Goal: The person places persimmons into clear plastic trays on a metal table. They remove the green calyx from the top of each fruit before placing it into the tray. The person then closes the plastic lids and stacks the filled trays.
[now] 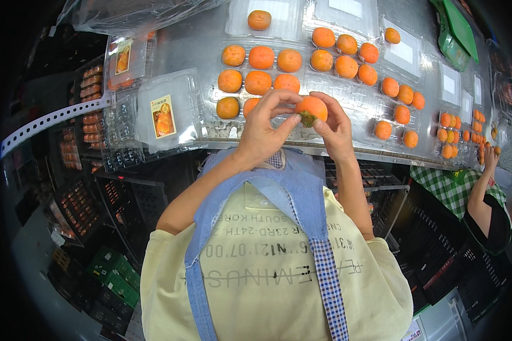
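Observation:
An orange persimmon (pixel 312 107) is between my two hands, tilted so its green calyx faces me. My left hand (pixel 262 128) pinches the left side, its thumb at the calyx. Fingers of my right hand (pixel 337 128) wrap the other side, with the thumb near the calyx. Just beyond my left hand, a clear plastic tray (pixel 275 96) holds rows of persimmons; the hand partly hides its near right part. A second clear tray (pixel 324 87) carries persimmons in its far rows, and its nearer cups hold none. Another persimmon (pixel 259 20) rests on a tray lid behind them.
A stack of closed clear packs (pixel 166 115) with a printed label stands at the left. More trays of persimmons (pixel 397 113) line the metal table (pixel 187 51) rightward. A green basket (pixel 454 36) sits at the far right. A co-worker's arm (pixel 480 192) reaches in there. Black crates (pixel 128 213) stand below.

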`<state>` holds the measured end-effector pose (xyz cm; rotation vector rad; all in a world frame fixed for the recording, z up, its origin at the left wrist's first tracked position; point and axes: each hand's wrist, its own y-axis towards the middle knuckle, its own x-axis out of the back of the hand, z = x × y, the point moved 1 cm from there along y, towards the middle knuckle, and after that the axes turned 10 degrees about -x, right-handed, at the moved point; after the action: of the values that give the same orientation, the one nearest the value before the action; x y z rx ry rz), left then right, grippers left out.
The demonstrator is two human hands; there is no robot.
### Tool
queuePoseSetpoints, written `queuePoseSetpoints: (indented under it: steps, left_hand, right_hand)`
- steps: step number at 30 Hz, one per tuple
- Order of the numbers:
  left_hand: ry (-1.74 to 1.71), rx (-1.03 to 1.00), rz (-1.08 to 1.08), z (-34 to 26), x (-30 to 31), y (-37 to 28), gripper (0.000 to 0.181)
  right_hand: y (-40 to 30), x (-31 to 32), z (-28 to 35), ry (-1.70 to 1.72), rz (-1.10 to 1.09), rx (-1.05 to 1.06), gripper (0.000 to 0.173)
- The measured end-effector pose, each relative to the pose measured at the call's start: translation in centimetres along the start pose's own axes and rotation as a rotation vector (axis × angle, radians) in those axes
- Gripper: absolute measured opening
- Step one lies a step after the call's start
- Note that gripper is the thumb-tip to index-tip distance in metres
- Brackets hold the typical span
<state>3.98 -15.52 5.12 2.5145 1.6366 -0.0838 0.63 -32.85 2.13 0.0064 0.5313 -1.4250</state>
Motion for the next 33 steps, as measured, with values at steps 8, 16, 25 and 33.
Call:
queuePoseSetpoints:
  steps: [8,16,25,33]
  left_hand:
    - [-0.152,0.152,-0.048,0.8,0.0,-0.1,0.033]
    - [-0.113,0.239,-0.02,0.4,-0.3,0.0,0.039]
    - [-0.204,0.287,-0.104,1.1,0.3,0.1,0.026]
    - [-0.127,0.323,-0.058,0.3,0.3,0.2,0.027]
  right_hand:
    - [-0.1,-1.0,0.1,-0.126,-0.123,0.003,0.054]
    - [0.0,-2.1,1.0,-0.443,-0.188,0.022,0.053]
    - [0.0,-2.0,1.1,-0.335,-0.118,-0.067,0.058]
    - [0.0,-1.8,1.0,-0.287,-0.1,-0.099,0.056]
